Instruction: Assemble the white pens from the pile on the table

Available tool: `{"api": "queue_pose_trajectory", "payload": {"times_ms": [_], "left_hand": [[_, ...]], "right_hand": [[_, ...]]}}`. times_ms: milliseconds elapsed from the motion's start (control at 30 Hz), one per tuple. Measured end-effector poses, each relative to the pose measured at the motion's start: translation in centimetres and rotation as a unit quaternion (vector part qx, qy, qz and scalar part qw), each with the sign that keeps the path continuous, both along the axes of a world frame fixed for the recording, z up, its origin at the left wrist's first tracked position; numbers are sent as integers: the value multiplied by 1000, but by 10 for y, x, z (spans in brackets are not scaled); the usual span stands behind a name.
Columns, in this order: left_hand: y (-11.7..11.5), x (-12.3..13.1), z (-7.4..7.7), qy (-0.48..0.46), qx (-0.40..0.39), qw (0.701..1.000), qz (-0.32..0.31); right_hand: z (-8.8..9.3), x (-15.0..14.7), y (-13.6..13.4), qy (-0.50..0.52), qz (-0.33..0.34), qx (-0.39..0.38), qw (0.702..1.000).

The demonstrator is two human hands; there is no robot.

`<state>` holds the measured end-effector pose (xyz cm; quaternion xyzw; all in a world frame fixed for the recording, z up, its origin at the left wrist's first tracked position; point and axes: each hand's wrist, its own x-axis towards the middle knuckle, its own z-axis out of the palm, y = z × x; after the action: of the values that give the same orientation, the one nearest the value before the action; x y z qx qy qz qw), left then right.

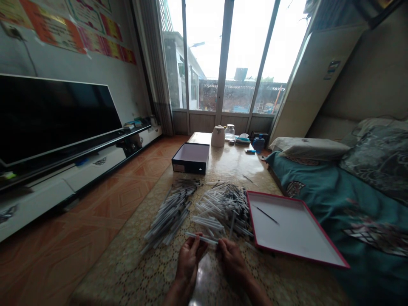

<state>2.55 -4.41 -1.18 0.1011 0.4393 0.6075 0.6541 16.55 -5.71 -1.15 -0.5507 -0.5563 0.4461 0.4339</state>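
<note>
A translucent white pen barrel (201, 238) is stretched nearly level between my two hands, above the near part of the table. My left hand (188, 257) pinches it left of its middle, and its left end sticks out past the fingers. At the right end, my right hand (234, 259) is closed on the same barrel; anything else inside those fingers is hidden. Just beyond my hands lies a loose pile of white pen barrels (212, 204) mixed with dark thin pieces. To the left, pens with dark ends (172, 212) are heaped in roughly one direction.
A red-rimmed white box lid (299, 250) lies right of the pile, with one thin dark pen refill (267, 215) in it. Farther back stand an open dark box (189, 168), a kettle (218, 137) and a glass jar (229, 132). A bed or sofa (306, 182) borders the table's right side.
</note>
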Motion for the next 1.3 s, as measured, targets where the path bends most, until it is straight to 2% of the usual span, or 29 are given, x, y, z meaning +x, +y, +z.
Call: {"api": "queue_pose_trajectory", "payload": {"times_ms": [200,500,600,800,1067,1167,1300], "left_hand": [[3,4,-4,17,-1,1000,6],[3,3,-7,17,26,999,1],[2,2,-6,15,26,1000,5],[2,3,-6,21,28,999,9],[3,3,-9,28,30,999,5],[2,3,-10,26,28,999,3],[2,2,-11,21,32,999,2]], "right_hand": [[-4,1,-1,-37,-23,27,999],[7,0,-7,-10,-51,29,998],[2,-1,-3,-30,-45,17,998],[-11,-1,-1,-53,-55,58,995],[7,1,-7,-42,-59,76,994],[3,-1,-5,-54,-42,59,996],[-7,-2,-6,-86,-55,78,992]]}}
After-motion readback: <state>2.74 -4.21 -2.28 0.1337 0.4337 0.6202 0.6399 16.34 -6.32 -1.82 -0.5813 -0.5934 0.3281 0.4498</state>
